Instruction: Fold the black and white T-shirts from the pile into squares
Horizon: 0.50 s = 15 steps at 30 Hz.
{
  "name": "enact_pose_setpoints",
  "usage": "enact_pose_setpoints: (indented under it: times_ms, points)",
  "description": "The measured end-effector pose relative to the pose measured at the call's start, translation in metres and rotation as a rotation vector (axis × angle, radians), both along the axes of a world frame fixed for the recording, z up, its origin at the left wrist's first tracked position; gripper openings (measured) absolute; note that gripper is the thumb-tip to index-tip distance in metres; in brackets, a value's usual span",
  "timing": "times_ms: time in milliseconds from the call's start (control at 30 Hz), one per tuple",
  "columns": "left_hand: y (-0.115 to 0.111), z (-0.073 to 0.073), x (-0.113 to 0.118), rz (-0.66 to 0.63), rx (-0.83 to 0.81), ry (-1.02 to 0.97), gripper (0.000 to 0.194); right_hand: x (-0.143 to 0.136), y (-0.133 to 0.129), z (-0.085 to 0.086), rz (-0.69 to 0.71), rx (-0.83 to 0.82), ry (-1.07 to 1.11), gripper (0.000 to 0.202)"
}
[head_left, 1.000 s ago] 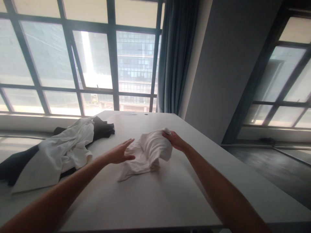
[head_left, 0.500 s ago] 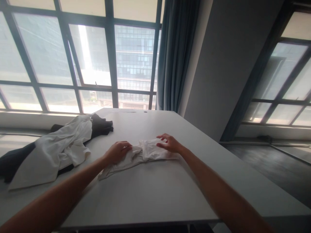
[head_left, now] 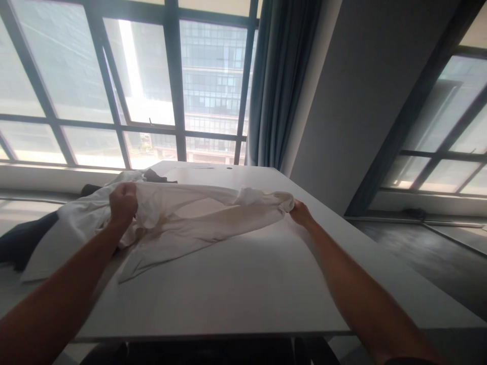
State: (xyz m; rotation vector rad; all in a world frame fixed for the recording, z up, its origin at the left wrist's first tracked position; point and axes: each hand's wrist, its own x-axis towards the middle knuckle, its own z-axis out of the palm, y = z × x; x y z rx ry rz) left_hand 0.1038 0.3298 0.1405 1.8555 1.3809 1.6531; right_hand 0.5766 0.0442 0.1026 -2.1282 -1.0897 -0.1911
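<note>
A white garment [head_left: 228, 220] is stretched sideways between my two hands, over the white table. My left hand [head_left: 124, 203] is closed on its bunched left part, in front of the clothes pile. At the garment's right end my right hand [head_left: 300, 212] grips the rolled edge, its fingertips partly hidden by the cloth. One lower corner of the garment hangs down toward the tabletop at the left. Behind and left of my left hand lies another white cloth [head_left: 72, 223] on top of a dark one [head_left: 28, 238].
The white table [head_left: 236, 304] reaches back toward the windows [head_left: 213, 76]. A blue-grey curtain [head_left: 274, 86] and a grey pillar [head_left: 365, 101] stand beyond its right side. Dark shapes show under the near edge.
The white garment, folded flat on the table before, is now lifted and spread out wide. My left hand has moved left and up, my right hand to the right, and both have closed on it.
</note>
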Motion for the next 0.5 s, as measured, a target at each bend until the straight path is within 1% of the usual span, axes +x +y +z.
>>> enact_pose_setpoints:
  times_ms: [67,133,167,233,300,333,367,400,433,500]
  points:
    - [-0.003,0.003,-0.003,0.0,0.049,0.065,0.036,0.007,-0.003,-0.007,-0.023,-0.037,0.018,0.015]
    - [-0.012,0.001,0.003,-0.056,0.167,0.202,0.038,0.006,0.0,-0.011,-0.025,-0.038,0.033,0.017]
    - [-0.019,-0.002,0.01,-0.109,0.23,0.287,0.04,0.002,0.004,-0.012,0.002,-0.04,0.054,0.018]
    - [-0.035,-0.013,0.027,-0.276,0.303,0.485,0.046,-0.008,0.011,-0.011,0.125,-0.079,0.108,0.025]
    - [-0.054,-0.028,0.046,-0.5,0.276,0.716,0.059,-0.023,0.017,-0.01,0.289,-0.166,0.11,0.04]
    - [-0.064,-0.035,0.054,-0.603,0.245,0.829,0.07,-0.032,0.019,-0.009,0.357,-0.217,0.081,0.049]
    - [-0.073,-0.042,0.062,-0.684,0.215,0.921,0.077,-0.04,0.021,-0.008,0.409,-0.266,0.037,0.052]
    - [-0.082,-0.047,0.068,-0.734,0.192,0.98,0.078,-0.049,0.022,-0.007,0.449,-0.307,-0.004,0.049]
    - [-0.089,-0.05,0.072,-0.765,0.174,1.013,0.075,-0.056,0.024,-0.006,0.479,-0.337,-0.022,0.041]
    - [-0.099,-0.049,0.075,-0.826,0.137,1.012,0.058,-0.068,0.028,-0.004,0.519,-0.334,0.022,0.027]
